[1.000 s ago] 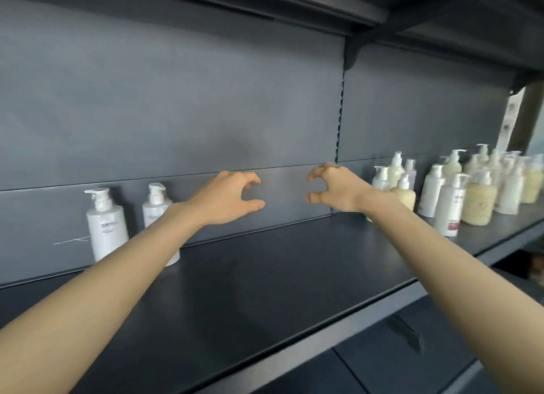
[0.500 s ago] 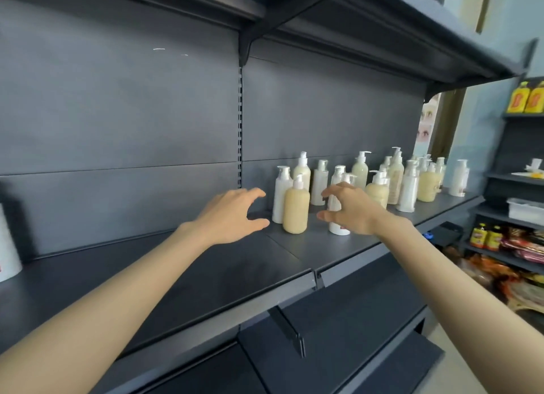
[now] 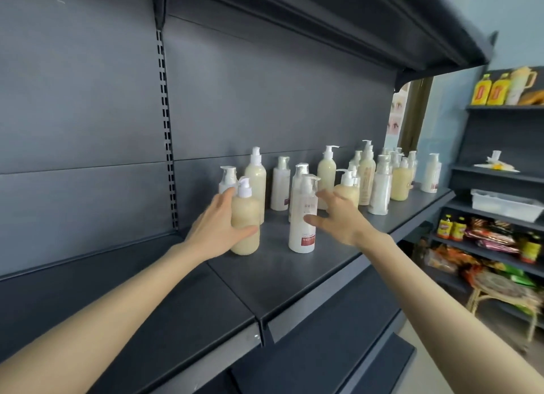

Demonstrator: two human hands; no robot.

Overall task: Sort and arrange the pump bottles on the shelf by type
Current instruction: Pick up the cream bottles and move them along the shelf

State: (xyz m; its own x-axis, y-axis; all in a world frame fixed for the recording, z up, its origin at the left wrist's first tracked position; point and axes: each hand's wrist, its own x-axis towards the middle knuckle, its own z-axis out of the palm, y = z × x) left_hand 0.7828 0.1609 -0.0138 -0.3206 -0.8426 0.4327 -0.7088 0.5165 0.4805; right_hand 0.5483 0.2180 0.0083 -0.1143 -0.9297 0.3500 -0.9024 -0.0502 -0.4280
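Note:
A mixed group of pump bottles stands on the dark grey shelf, some cream-yellow and some white. At the front left of the group is a cream-yellow bottle with a white pump. My left hand wraps it, thumb across its front and fingers behind. Just right of it stands a tall white bottle with a red label band. My right hand is beside it with fingers spread, the thumb tip at its side. Several more bottles crowd behind and to the right.
The shelf stretches bare to the left of the bottles. An upper shelf overhangs. A lower shelf juts out beneath. At the right, another rack holds snacks, yellow oil bottles and a white bin, with a wicker stool on the floor.
The view swung right along the shelf, from two white bottles at the left to the mixed group. Both hands reached forward; the left closed around the cream-yellow bottle, the right came beside the white one.

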